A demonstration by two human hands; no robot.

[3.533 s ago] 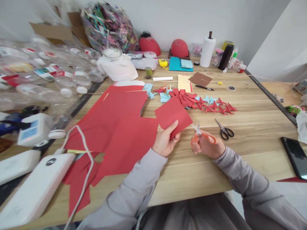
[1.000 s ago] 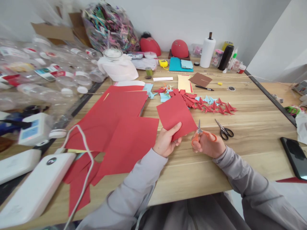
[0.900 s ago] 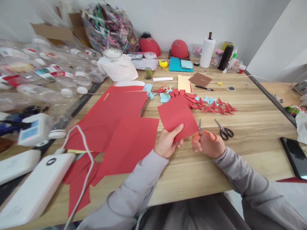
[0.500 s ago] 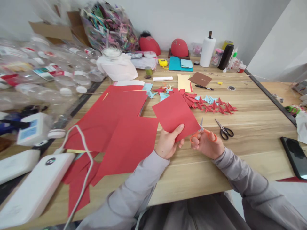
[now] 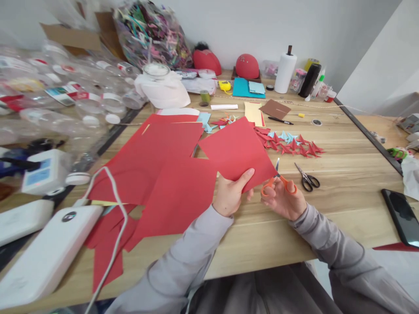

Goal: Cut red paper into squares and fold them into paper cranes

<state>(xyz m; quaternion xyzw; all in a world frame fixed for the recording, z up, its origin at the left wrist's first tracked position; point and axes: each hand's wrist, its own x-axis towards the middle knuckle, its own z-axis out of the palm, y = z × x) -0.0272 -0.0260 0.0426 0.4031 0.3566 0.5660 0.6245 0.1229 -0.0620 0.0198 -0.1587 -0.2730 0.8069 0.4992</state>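
My left hand (image 5: 231,192) is closed on a piece of red paper (image 5: 238,146), thumb on top and fingers underneath. The paper is held tilted above the table. In my right hand (image 5: 284,196) is a pair of orange-handled scissors (image 5: 290,186), with fingers through the loops. Its blades point away from me, at the paper's right corner, and are partly hidden by it. A second, black-handled pair of scissors (image 5: 309,181) lies on the table to the right. Large red sheets (image 5: 180,196) spread out to the left of my left hand.
Folded red and light-blue paper stars (image 5: 294,145) lie beyond my hands. Red offcuts (image 5: 106,261) and a white power bank (image 5: 49,257) with a cable are at the front left. Plastic bottles (image 5: 91,104) crowd the left side. A phone (image 5: 401,216) lies at the right.
The red paper in my left hand has turned and shifted slightly, now showing wider and reaching further left. My right hand still holds the scissors at its corner.
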